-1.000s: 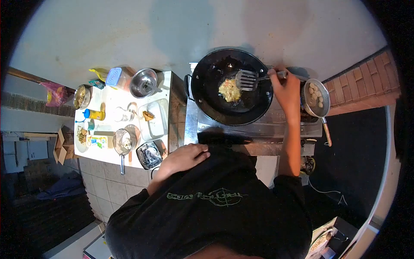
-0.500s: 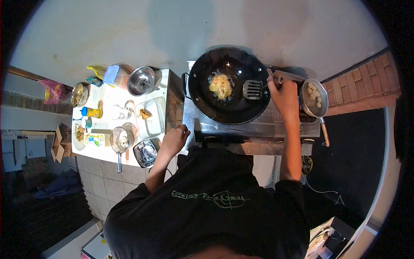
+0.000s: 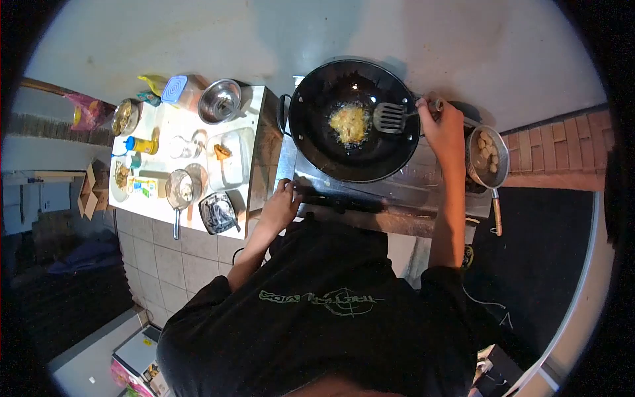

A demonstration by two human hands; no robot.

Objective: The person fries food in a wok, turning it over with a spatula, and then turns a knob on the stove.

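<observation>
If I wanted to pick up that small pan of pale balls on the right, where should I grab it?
Take the small pan by its long handle, coming from the near side. The handle sticks out toward the person, clear of the stove and the wok, while the bowl end is full and probably hot.

Spatula [image 3: 390, 118] handle end buried in the right hand [image 3: 444, 129], grip covered. Left hand [image 3: 281, 206] fingertips lie over the stove's [image 3: 397, 188] front left corner; whatever they touch there is too dark to tell. Stove's front edge hidden under the person's black shirt [image 3: 317, 311]. Small pan [image 3: 488, 159] at the stove's right edge: round pale pieces inside, too small to name. Jars and packets along the side table's [image 3: 185, 126] far and left edges are blurred, labels unreadable.
</observation>
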